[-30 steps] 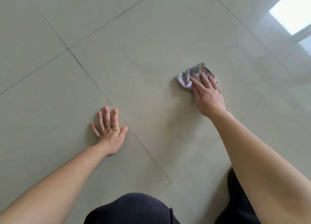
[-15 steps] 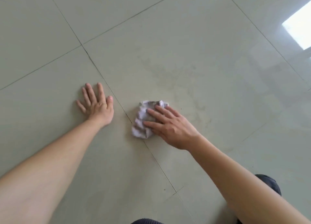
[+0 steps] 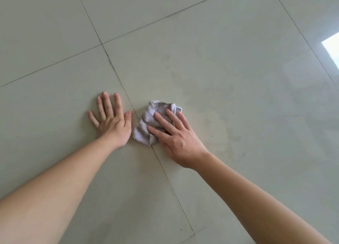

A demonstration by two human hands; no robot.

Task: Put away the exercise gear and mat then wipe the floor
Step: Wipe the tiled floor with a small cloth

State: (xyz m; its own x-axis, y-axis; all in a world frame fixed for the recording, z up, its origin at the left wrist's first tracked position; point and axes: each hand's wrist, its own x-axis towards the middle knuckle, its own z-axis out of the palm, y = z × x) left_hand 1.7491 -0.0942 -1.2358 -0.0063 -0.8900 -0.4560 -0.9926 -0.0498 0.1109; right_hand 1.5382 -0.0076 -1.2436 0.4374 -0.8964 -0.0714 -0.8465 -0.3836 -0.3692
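A crumpled pale grey cloth lies on the pale tiled floor, right on a grout line. My right hand presses down on the cloth with its fingers spread over it. My left hand rests flat on the floor just left of the cloth, palm down, fingers apart, holding nothing. The thumb of my left hand is a short gap from the cloth's left edge. No exercise gear or mat is in view.
Large glossy tiles with dark grout lines fill the whole view. A bright window reflection shows on the floor at the right edge. Faint smears mark the tile right of the cloth.
My right hand has slid the cloth from the right across the tile to beside my left hand. The view has shifted and my knees have dropped out of sight.
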